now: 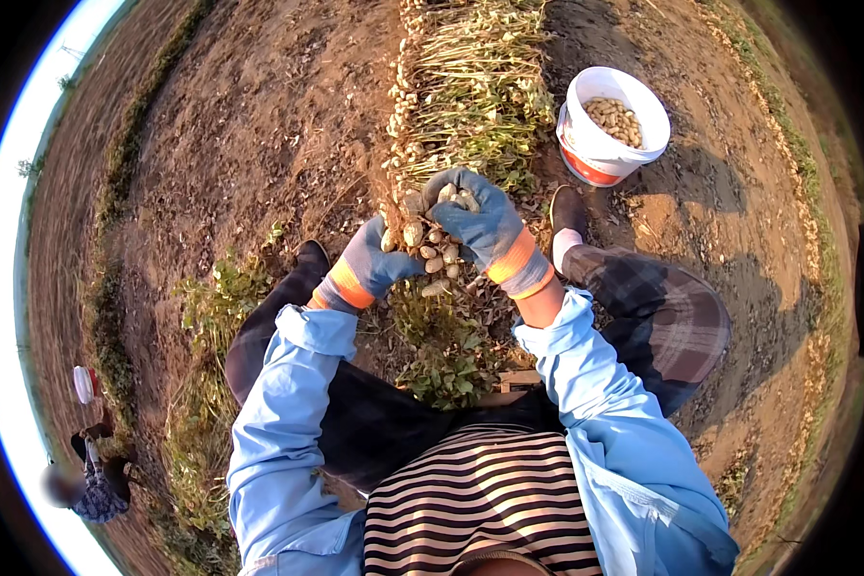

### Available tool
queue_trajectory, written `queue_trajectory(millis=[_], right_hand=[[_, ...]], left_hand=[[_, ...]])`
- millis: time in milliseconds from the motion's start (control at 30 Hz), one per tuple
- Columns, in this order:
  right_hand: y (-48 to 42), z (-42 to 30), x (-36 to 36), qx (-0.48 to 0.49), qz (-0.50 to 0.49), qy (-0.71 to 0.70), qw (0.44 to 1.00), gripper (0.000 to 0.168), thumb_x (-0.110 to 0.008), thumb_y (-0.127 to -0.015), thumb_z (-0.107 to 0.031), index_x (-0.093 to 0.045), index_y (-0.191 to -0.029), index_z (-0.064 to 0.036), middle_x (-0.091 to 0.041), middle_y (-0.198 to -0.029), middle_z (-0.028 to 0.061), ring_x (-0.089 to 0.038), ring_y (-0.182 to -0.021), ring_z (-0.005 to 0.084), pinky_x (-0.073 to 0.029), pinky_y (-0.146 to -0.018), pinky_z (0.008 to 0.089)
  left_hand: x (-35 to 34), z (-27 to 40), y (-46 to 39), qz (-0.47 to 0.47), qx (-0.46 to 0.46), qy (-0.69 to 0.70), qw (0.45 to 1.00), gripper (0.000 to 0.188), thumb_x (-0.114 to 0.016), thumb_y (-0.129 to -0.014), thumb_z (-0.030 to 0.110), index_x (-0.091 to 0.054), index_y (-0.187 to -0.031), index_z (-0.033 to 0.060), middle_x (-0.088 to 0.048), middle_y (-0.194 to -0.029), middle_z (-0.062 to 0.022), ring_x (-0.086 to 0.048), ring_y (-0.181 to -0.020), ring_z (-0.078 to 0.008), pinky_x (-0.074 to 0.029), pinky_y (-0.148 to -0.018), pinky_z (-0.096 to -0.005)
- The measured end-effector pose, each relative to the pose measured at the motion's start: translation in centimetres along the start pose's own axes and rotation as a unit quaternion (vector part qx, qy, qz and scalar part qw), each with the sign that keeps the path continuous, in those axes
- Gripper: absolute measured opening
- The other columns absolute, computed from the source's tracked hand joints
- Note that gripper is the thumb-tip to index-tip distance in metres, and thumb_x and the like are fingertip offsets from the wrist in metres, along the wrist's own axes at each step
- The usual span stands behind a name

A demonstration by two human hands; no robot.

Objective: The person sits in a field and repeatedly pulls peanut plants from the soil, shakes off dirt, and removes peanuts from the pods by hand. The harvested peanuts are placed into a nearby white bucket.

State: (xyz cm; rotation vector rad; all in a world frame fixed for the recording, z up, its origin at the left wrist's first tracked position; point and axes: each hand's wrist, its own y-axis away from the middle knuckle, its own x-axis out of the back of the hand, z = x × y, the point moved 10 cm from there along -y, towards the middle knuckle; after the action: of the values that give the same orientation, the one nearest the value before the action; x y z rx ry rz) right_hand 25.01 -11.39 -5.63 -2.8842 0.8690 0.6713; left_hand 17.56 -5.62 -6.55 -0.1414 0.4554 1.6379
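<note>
My left hand (374, 266), in a blue-grey work glove with an orange cuff band, holds an uprooted peanut plant (446, 360) near its roots. The leafy end hangs down between my legs. Between my hands is a cluster of peanut pods (432, 252), dusty and pale. My right hand (482, 219), gloved the same way, curls its fingers around several pods at the top of the cluster. Just beyond my hands lies a long row of pulled peanut plants (475, 93), with pods along its left side and leaves to the right.
A white plastic bucket (572, 140) with a red band stands to the right, peanuts (614, 121) inside. Stripped plants (201, 389) lie in a heap at my left. Far left, another person (101, 489) is near a second bucket (83, 384). A wooden seat edge (518, 378) shows beneath me.
</note>
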Motion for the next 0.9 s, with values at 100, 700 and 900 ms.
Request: queue_trajectory(millis=[100, 700, 900], right_hand=[[0.2, -1.1, -0.3, 0.098, -0.001, 0.059, 0.993, 0.016, -0.057, -0.082, -0.004, -0.054, -0.098, -0.005, -0.057, -0.078, 0.0010, -0.057, -0.060, 0.0090, -0.048, -0.046, 0.0249], [-1.7, 1.9, 15.0, 0.062, 0.321, -0.004, 0.945, 0.013, -0.061, -0.074, -0.004, -0.059, -0.084, -0.011, -0.050, -0.064, -0.0031, -0.043, -0.048, 0.0071, -0.033, -0.041, 0.0230], [-2.8, -11.5, 30.6, 0.070, 0.445, 0.202, 0.870, 0.047, -0.068, -0.075, -0.019, -0.050, -0.116, -0.007, -0.059, -0.088, 0.0130, -0.057, -0.065, 0.0195, -0.043, -0.049, 0.0312]], left_hand=[[-0.8, 0.5, 0.0, -0.017, -0.004, -0.019, 1.000, 0.037, -0.067, -0.070, 0.002, -0.054, -0.105, -0.0004, -0.062, -0.093, -0.0047, -0.058, -0.086, -0.0131, -0.047, -0.078, -0.0272], [-0.1, -0.8, -0.7, 0.018, -0.005, -0.010, 1.000, 0.048, -0.067, -0.070, -0.003, -0.047, -0.114, 0.0001, -0.060, -0.096, -0.0066, -0.057, -0.086, -0.0139, -0.047, -0.077, -0.0291], [-1.2, -0.6, -1.2, -0.032, 0.004, 0.004, 0.999, 0.066, -0.073, -0.066, 0.002, -0.040, -0.123, 0.0027, -0.057, -0.103, -0.0056, -0.054, -0.093, -0.0132, -0.045, -0.081, -0.0296]])
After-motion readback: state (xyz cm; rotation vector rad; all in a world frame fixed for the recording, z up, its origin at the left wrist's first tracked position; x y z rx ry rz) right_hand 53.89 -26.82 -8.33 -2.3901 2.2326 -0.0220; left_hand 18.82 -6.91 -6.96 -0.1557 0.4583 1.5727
